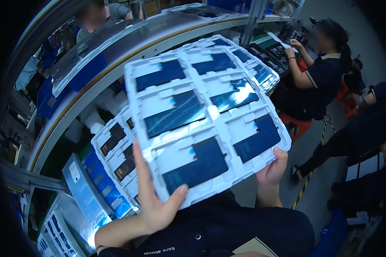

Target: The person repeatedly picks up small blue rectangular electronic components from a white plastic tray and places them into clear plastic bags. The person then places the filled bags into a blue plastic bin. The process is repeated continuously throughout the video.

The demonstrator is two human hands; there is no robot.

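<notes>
A white moulded plastic tray [221, 128] is held up in front of me, tilted, between both hands. Each of its several compartments has a flat, dark blue L-shaped piece [201, 165] lying in it, some with a shiny surface. My left hand [156, 207] grips the near left corner, its thumb over the rim and its fingers along the left side. At the near right corner my right hand [271, 171] holds the edge with the thumb on top; its other fingers are mostly hidden below the tray.
Behind it lies another white tray [272, 81] with similar pieces. To the left are a white tray [98, 139] of dark pieces and a silvery box [83, 184]. A curved bench edge [116, 64] runs behind. At the right sits a co-worker [326, 73] handling dark parts.
</notes>
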